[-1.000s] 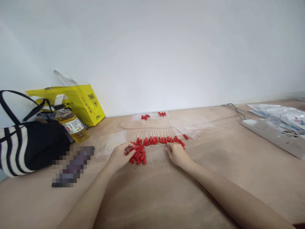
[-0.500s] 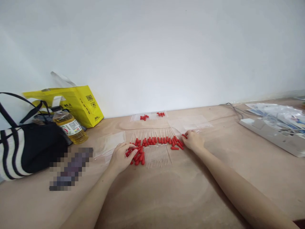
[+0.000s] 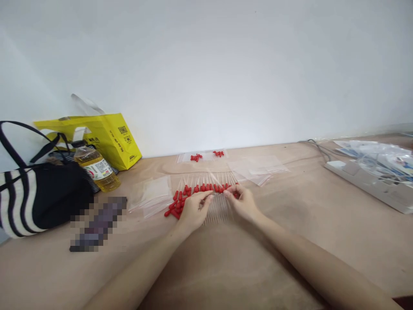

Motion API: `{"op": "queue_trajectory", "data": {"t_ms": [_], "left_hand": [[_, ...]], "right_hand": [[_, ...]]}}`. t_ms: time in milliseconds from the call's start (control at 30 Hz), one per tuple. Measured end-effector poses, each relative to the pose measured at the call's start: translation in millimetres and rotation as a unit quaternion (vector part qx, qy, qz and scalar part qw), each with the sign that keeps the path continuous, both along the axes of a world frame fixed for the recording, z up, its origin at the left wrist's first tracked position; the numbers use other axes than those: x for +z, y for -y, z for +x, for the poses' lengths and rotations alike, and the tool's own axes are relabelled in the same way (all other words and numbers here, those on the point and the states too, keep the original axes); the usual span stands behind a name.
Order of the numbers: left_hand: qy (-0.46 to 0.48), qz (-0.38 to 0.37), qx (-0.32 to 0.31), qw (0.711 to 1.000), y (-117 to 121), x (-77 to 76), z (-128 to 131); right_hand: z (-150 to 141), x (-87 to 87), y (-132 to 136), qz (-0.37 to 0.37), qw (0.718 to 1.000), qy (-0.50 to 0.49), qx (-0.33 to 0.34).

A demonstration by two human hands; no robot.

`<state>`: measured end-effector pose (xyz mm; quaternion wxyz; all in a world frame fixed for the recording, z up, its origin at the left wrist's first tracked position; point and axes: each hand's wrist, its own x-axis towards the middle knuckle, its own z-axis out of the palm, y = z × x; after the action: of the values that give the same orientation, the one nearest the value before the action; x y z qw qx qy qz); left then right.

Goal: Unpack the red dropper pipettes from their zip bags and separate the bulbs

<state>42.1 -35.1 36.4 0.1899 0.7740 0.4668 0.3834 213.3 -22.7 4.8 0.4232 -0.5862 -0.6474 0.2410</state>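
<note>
Left hand, mine, one: over the near side of the red-ended row, back of the hand towards me, the grip's thumb and fingers curled in towards each other; whether anything is pinched there I cannot tell

Right hand, mine, one: facing the left across a small gap, grip bent inwards, thumb and forefinger close together by the red ends; what they pinch, if anything, is too small to tell

Row of red bulbs, many: side by side on the worktop, just beyond my hands, with thin clear stems fanning towards the wall

Heap of red bulbs, loose: beside my left hand, on its outer side, partly covered by it

Clear thin tubes, a set: laid parallel, below and between my hands, their far ends hidden

Clear bags, flat: one group to the left, another to the right, a further bag near the wall – small red pieces in two clusters there

Left side: yellow bag, bottle of yellow liquid, black-and-white bag, dark blurred object

Right side: white power strip – plastic packets beyond it
</note>
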Motion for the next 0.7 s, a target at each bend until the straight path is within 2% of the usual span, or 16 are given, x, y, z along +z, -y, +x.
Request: {"op": "queue_trajectory", "data": {"t_ms": [100,167,233,300,367,467,600,700], "left_hand": [[0.09,-0.072,-0.017,0.993,-1,-9.6,22],[0.138,-0.106,-0.008,0.985,-3,-13.2,28],[0.173,-0.134,0.013,0.976,-6,-14.0,25],[0.177,-0.148,0.026,0.973,-8,-13.7,15],[0.148,-0.138,0.032,0.979,-8,-14.2,1],[0.089,-0.097,0.037,0.991,-6,-16.5,-17],[0.039,-0.021,0.058,0.997,2,-15.0,-27],[-0.003,0.038,0.056,0.998,7,-10.5,-27]], "right_hand": [[-16,-2.2,14,0.003,0.999,-0.003,0.037],[-15,2.8,19,0.011,0.997,0.029,0.066],[-6,10.6,18,0.033,0.992,0.094,0.076],[9,17.4,14,0.055,0.98,0.183,0.045],[24,20.5,8,0.055,0.964,0.261,0.007],[36,18.5,2,0.036,0.947,0.318,0.001],[37,16.2,-2,0.035,0.938,0.345,0.026],[43,19.8,-7,0.033,0.947,0.319,-0.003]]}}
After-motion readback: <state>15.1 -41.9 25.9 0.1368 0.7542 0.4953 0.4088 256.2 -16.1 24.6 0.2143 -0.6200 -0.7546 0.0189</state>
